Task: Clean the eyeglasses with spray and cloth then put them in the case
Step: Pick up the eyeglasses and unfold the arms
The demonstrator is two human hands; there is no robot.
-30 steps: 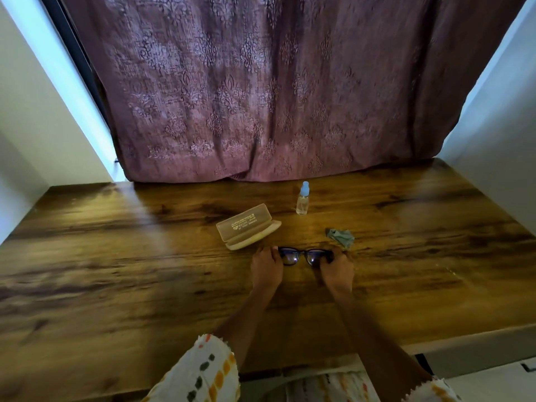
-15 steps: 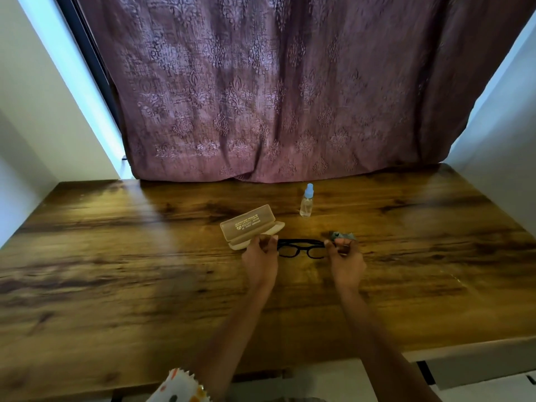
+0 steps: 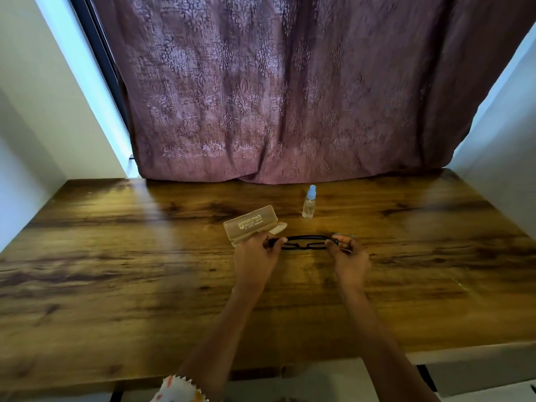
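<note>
Glasses now lifted toward the open case, left hand and right hand pinching each end; casing remains, cleaning unverifiable.

Lighting: dim, warm. Daylight: cool strips either side of the curtain. Glare: pale sheen on the table left of the fingers. Focus: soft throughout, hands slightly blurred. Distortion: wide-angle bowing at edges.

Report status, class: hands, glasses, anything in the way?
Left hand and right hand grip the eyeglasses by the ends. Case open alongside. Spray bottle behind, clear.
</note>
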